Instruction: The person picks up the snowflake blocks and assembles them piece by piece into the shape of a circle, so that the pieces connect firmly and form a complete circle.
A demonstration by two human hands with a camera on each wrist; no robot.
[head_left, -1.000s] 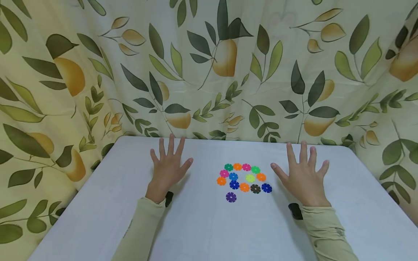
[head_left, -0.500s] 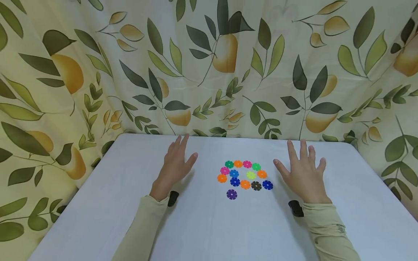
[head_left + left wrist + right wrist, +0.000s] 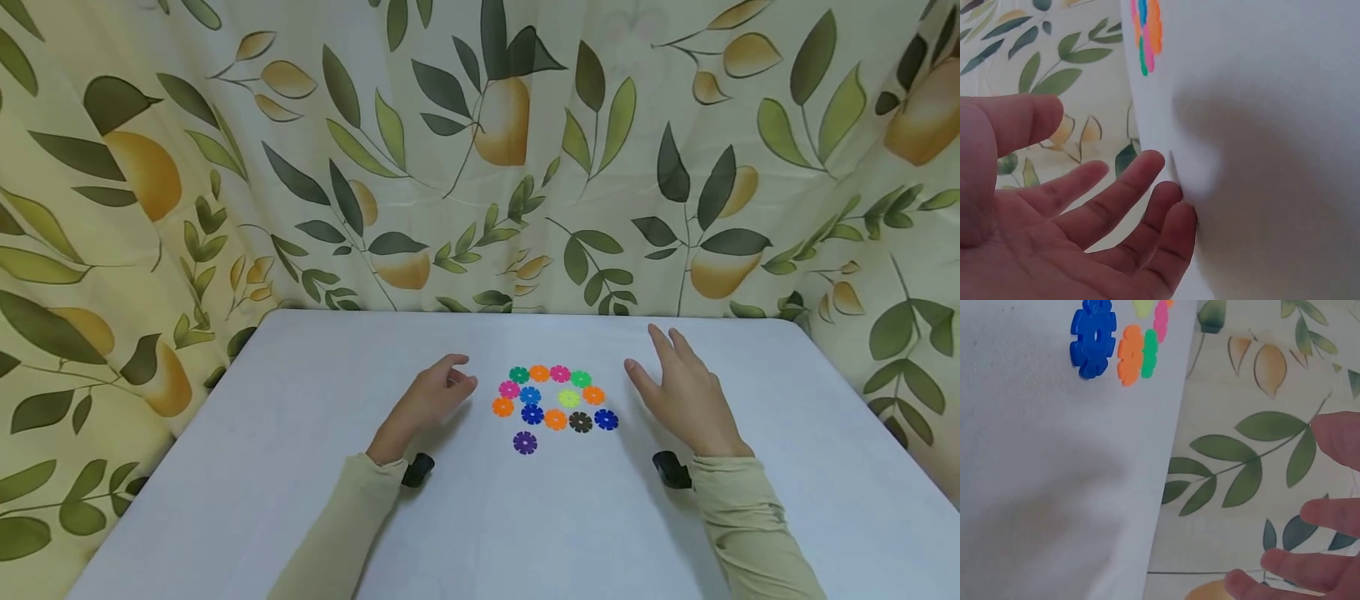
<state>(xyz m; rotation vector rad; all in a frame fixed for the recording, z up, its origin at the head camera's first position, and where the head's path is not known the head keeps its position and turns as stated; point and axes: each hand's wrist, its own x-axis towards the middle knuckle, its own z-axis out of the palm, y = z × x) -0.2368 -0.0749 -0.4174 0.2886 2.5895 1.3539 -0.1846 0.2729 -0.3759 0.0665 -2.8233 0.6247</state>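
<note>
Several flat snowflake-shaped plastic discs lie on the white table in a rough ring, among them an orange disc [image 3: 502, 407], a yellow-green disc [image 3: 569, 398] and a dark brown disc [image 3: 581, 422]. A purple disc [image 3: 525, 442] lies apart at the near side. My left hand [image 3: 426, 404] is just left of the discs, its fingers loosely bent and holding nothing; the left wrist view shows its palm bare. To the right, my right hand [image 3: 690, 404] holds nothing, its fingers extended. The dark blue disc [image 3: 606, 419] is the nearest to it, also large in the right wrist view.
A white table [image 3: 450, 533] spreads under both arms, its far edge close behind the discs. Beyond it hangs a leaf-and-fruit patterned curtain [image 3: 480, 200]. Black devices sit at the left wrist [image 3: 417, 471] and the right wrist [image 3: 672, 470].
My left hand has turned and moved right toward the discs, its spread fingers now bent. My right hand has turned slightly leftward, with its fingers closer together. The discs keep their layout.
</note>
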